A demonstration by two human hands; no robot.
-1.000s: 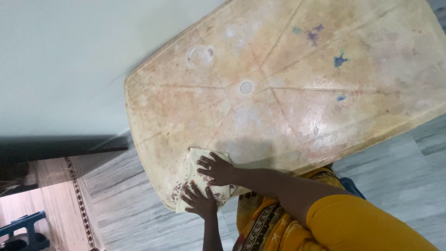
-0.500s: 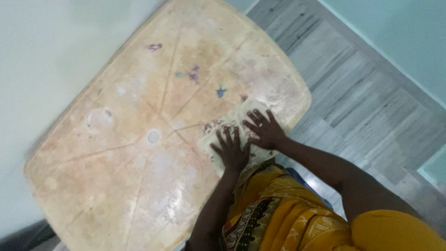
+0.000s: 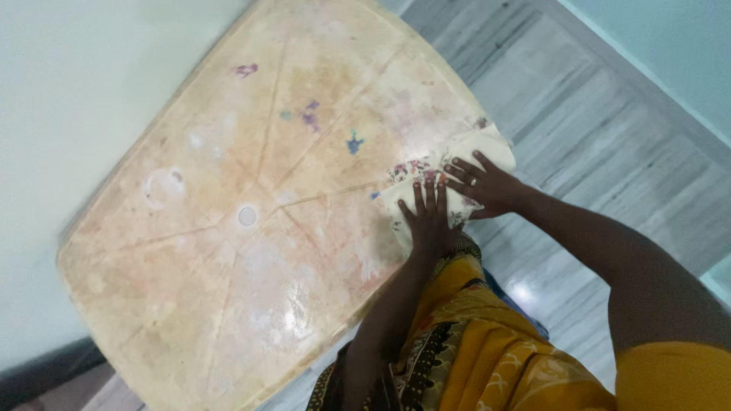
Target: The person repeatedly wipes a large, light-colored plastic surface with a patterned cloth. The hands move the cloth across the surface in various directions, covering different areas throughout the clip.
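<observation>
A folded pale cloth (image 3: 476, 152) with a small flower print lies at the near right corner of a stained cream plastic table (image 3: 251, 228). My left hand (image 3: 429, 217) lies flat on the cloth with its fingers spread. My right hand (image 3: 487, 185), a ring on one finger, presses flat on the same cloth just to the right. Neither hand grips anything; both palms rest on the fabric. Much of the cloth is hidden under my hands.
The table stands against a pale wall (image 3: 84, 84). Its top carries purple and blue paint marks (image 3: 311, 116) and a round centre hole (image 3: 247, 215). Grey striped floor tiles (image 3: 601, 144) lie to the right. My yellow patterned garment (image 3: 487, 342) fills the lower frame.
The view has swung round, so the table and my hands now sit differently in frame. Both hands have slid with the cloth along the table edge to its corner, staying flat on it.
</observation>
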